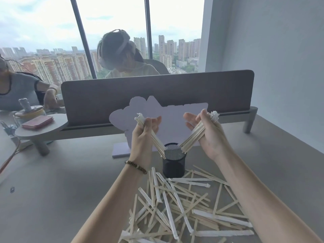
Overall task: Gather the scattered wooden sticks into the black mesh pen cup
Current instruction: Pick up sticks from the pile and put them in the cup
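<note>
Each hand, left hand (pixel 144 130) and right hand (pixel 208 132), grips a stick bundle (pixel 192 137) slanting down toward the cup (pixel 173 165).

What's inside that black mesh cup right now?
Looking down into the black mesh pen cup, only its mesh inner wall shows; no sticks stand in it. The lower ends of the two bundles reach its rim on either side. Its bottom is out of sight.

Above a black mesh pen cup (pixel 173 161), the left hand (pixel 143 135) and right hand (pixel 207 132) each grip a bundle of wooden sticks angled toward its rim. Loose sticks (pixel 184 204) lie scattered before the cup on the desk (pixel 61 181).
</note>
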The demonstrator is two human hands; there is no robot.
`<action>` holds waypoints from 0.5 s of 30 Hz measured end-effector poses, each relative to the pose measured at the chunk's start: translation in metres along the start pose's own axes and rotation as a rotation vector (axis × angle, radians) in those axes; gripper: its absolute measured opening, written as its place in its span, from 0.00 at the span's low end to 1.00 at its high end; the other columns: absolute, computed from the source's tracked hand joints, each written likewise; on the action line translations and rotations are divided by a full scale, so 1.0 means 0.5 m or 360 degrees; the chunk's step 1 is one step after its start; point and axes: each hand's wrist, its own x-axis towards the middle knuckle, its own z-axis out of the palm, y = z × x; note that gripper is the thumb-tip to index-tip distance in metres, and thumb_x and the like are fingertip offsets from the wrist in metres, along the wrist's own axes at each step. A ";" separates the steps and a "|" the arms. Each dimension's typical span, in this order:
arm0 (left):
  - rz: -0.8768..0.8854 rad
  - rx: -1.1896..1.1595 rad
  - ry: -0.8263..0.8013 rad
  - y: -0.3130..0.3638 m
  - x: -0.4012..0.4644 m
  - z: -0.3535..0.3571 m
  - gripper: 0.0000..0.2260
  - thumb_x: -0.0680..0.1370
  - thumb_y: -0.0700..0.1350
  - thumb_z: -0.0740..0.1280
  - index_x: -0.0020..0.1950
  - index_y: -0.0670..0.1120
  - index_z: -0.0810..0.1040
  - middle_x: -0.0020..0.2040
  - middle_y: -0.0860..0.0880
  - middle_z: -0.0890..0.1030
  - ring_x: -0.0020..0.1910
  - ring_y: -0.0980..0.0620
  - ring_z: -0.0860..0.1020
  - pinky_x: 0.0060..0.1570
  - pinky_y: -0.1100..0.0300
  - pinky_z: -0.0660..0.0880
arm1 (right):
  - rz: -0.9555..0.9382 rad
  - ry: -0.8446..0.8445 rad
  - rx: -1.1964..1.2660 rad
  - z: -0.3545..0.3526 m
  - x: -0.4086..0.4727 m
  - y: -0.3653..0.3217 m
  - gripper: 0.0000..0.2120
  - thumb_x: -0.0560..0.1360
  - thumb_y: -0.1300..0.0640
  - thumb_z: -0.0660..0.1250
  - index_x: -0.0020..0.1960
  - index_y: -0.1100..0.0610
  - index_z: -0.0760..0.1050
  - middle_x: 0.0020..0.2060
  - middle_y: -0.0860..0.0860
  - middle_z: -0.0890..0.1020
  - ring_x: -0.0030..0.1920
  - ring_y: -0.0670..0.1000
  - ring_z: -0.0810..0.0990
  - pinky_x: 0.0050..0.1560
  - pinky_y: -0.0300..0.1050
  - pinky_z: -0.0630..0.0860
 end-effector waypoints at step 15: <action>-0.0098 0.0159 -0.0051 -0.113 0.063 0.006 0.11 0.84 0.46 0.59 0.47 0.43 0.77 0.60 0.47 0.84 0.63 0.54 0.80 0.70 0.52 0.71 | 0.0354 0.0080 -0.0188 -0.034 0.080 0.104 0.17 0.83 0.49 0.60 0.40 0.58 0.73 0.54 0.59 0.86 0.59 0.56 0.84 0.64 0.52 0.76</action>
